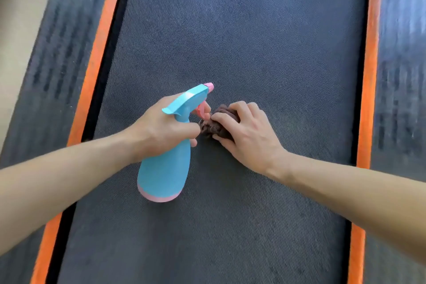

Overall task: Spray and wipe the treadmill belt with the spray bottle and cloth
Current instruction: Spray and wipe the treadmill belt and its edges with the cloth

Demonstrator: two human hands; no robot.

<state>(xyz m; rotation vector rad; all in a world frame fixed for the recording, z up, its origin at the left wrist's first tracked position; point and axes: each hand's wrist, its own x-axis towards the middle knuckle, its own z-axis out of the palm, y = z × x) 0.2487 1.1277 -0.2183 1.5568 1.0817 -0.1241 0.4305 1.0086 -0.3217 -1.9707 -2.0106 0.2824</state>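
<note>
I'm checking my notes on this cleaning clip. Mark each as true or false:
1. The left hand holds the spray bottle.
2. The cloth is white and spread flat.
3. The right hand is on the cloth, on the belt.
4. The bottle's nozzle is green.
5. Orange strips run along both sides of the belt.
1. True: the left hand has its grip round the neck of the blue spray bottle.
2. False: the cloth is brown and bunched up.
3. True: the right hand curls over the cloth, which lies on the belt.
4. False: the nozzle is pink.
5. True: orange strips border the belt on both sides.
</note>
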